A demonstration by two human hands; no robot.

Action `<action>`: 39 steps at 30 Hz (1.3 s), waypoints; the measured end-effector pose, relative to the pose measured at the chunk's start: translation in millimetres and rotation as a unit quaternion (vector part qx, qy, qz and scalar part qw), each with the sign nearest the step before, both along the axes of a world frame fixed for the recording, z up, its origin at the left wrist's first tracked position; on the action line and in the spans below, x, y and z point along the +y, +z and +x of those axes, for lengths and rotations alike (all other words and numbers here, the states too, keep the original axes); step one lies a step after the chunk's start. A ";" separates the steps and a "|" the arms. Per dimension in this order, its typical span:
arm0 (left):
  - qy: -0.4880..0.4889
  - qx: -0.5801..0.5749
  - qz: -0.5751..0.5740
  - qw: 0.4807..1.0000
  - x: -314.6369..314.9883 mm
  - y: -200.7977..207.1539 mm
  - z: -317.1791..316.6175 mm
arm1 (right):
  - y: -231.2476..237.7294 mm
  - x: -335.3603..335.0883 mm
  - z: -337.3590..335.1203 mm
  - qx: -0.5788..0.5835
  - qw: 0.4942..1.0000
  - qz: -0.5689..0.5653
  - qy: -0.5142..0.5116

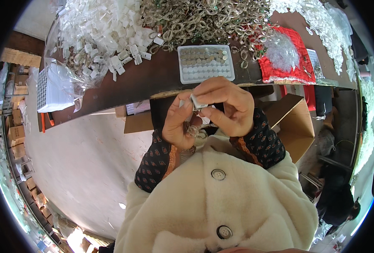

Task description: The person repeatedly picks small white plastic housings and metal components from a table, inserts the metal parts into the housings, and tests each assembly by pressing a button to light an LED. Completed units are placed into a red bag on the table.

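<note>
My left hand (pixel 177 123) and my right hand (pixel 230 104) meet just in front of the table edge. Both are closed, their fingertips pinching a small white plastic case (pixel 199 103) from either side. Below it, against my left palm, hangs a coil of thin clear wire (pixel 198 131); whether it joins the case is hidden by my fingers. Just beyond my hands, a translucent white tray (pixel 184 76) stands on the table, with small round metallic discs like button cells (pixel 201 56) in its far rows.
White plastic cases (pixel 119 59) are heaped at the left, beside a large pile of coiled wires (pixel 204 23). A red cloth (pixel 303 55) bears clear plastic pieces at the right. Stacked white trays (pixel 54 90) stand at the left edge. An open cardboard box (pixel 298 126) sits below.
</note>
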State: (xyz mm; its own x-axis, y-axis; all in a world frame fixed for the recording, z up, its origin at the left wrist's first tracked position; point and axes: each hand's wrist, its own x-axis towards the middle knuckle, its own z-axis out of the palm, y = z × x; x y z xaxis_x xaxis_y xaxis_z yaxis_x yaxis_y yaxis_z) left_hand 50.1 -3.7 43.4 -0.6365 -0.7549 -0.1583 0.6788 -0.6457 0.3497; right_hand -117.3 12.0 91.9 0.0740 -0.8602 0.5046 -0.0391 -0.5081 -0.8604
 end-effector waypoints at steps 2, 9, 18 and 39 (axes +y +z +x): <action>-0.008 0.042 -0.012 0.999 -0.1 1.9 -0.5 | -0.7 -0.4 -1.6 0.065 0.997 -0.041 -0.016; -0.007 -0.056 -0.036 0.998 9.2 5.8 -9.6 | -10.0 2.8 4.2 0.039 0.994 -0.075 -0.067; -0.021 -0.085 -0.032 0.996 15.7 -6.2 -28.6 | -29.9 12.7 -17.1 0.070 0.984 -0.124 -0.103; -0.011 -0.109 -0.063 0.992 4.5 -26.9 -45.9 | -75.3 26.1 -210.8 0.421 0.722 0.102 -0.540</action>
